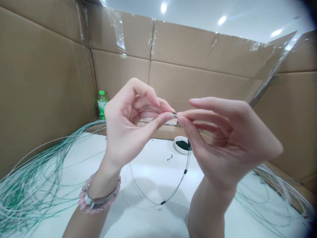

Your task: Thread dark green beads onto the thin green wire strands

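Note:
My left hand [131,122] and my right hand [223,138] are raised in front of me, fingertips meeting. Between them sits a tiny dark bead [175,115], pinched by the left thumb and forefinger. The right thumb and forefinger pinch the end of a thin green wire [173,195] right at the bead. The wire hangs in a loop below both hands and carries two small dark beads. A pink bead bracelet [99,198] is on my left wrist.
A white dish [178,142] of dark beads stands on the white table [148,158], with a few loose beads [169,158] beside it. Bundles of green and white wire [32,185] lie left and right. A green bottle [102,104] stands by cardboard walls [37,92].

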Action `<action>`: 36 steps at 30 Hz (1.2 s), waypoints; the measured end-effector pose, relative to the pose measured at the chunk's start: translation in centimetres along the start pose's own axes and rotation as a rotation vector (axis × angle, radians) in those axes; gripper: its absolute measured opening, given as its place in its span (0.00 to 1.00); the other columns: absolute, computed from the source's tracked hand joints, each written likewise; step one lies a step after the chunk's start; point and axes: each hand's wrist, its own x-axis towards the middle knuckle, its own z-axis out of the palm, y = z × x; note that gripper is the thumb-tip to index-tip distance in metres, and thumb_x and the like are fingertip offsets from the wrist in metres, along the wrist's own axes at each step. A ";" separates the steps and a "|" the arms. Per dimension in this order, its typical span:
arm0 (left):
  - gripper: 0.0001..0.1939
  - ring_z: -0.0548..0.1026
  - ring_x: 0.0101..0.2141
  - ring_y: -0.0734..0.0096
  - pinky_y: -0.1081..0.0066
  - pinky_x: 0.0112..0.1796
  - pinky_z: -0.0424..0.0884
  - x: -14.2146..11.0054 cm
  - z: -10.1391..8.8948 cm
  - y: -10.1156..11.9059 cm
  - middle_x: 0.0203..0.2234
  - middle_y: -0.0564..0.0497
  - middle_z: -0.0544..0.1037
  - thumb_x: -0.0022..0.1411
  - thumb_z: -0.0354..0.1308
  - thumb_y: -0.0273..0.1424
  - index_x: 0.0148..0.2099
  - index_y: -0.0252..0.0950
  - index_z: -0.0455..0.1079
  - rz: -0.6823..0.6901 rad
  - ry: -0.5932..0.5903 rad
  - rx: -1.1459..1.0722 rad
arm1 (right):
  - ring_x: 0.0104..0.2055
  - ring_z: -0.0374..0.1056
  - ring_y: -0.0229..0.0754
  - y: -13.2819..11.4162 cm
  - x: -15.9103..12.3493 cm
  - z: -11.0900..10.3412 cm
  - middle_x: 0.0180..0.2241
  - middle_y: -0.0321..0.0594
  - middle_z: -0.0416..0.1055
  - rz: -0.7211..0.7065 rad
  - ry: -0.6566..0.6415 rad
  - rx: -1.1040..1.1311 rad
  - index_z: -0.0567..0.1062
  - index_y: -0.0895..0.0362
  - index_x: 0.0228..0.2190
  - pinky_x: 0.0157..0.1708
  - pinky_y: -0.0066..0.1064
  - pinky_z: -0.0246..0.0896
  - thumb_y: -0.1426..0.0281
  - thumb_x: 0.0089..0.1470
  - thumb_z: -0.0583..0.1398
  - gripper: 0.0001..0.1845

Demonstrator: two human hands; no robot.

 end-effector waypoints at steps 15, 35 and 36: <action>0.16 0.79 0.30 0.74 0.79 0.28 0.78 -0.1 0.0 0.0 0.27 0.58 0.77 0.45 0.69 0.23 0.34 0.38 0.65 0.004 0.011 0.050 | 0.33 0.73 0.38 -0.2 0.0 -0.2 0.31 0.31 0.74 0.032 -0.033 -0.026 0.75 0.46 0.38 0.28 0.28 0.73 0.82 0.49 0.61 0.19; 0.14 0.79 0.32 0.66 0.67 0.28 0.77 -0.3 -0.3 -0.6 0.27 0.56 0.76 0.47 0.69 0.33 0.34 0.45 0.66 0.000 -0.006 0.202 | 0.32 0.74 0.36 0.5 0.0 -0.2 0.31 0.30 0.74 -0.006 -0.039 -0.024 0.75 0.44 0.39 0.28 0.27 0.73 0.84 0.47 0.61 0.23; 0.14 0.79 0.32 0.66 0.67 0.28 0.77 -0.3 -0.3 -0.5 0.27 0.56 0.76 0.47 0.69 0.32 0.34 0.45 0.66 -0.001 -0.006 0.203 | 0.33 0.73 0.36 0.5 0.0 -0.2 0.30 0.30 0.74 -0.003 -0.039 -0.016 0.75 0.45 0.39 0.28 0.26 0.73 0.85 0.46 0.61 0.24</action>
